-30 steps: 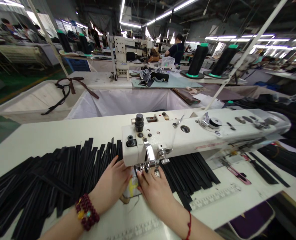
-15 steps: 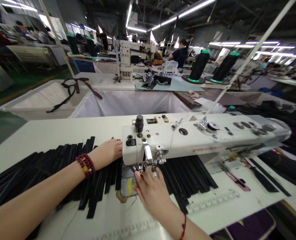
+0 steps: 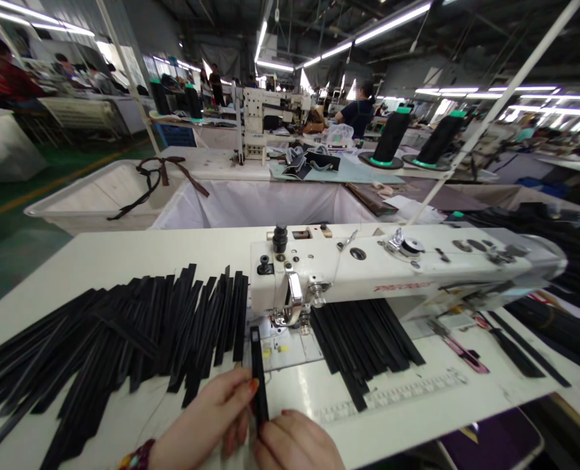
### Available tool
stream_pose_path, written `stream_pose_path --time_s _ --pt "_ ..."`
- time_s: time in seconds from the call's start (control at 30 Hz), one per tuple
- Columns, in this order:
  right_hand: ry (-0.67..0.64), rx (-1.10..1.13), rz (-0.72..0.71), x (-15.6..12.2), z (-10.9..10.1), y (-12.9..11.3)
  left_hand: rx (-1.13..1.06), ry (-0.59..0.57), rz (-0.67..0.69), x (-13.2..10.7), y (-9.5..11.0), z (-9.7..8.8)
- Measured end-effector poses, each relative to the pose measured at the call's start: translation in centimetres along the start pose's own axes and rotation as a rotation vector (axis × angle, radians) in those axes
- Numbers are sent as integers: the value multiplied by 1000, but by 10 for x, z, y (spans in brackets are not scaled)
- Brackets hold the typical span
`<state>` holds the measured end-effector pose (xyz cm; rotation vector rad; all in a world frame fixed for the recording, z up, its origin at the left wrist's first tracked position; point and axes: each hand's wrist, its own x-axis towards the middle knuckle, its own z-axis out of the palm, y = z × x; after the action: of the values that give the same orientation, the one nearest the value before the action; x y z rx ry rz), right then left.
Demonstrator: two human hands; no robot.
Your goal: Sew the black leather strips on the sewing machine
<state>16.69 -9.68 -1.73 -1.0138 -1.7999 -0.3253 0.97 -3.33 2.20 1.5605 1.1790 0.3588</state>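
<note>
Both hands sit at the near edge of the tabletop (image 3: 123,251), closed on one black strip (image 3: 257,365). The left hand (image 3: 211,421) pinches its side between thumb and curled fingers. The right hand (image 3: 297,447), partly cut off by the frame, grips its near end with bent fingers. The strip lies flat, and its far end points at the presser foot (image 3: 290,316) of the white sewing machine (image 3: 392,267), stopping just short of it. A wide pile of strips (image 3: 123,333) fans out to the left. A smaller bunch (image 3: 363,339) lies under the machine's arm on the right, with pink snips (image 3: 459,349) beyond it.
</note>
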Motion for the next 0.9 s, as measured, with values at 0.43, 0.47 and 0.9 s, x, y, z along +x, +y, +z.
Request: stream_pose_path --time_s 0.43,0.47,0.9 --pt "-250 -61 -73 3 -15 52 1083 319 643 45 -14 -18" --pt "-248 -59 -66 4 -14 52 1084 319 641 46 -14 -19" --pt "-305 -48 -37 11 -17 49 1057 300 594 51 -12 -22"
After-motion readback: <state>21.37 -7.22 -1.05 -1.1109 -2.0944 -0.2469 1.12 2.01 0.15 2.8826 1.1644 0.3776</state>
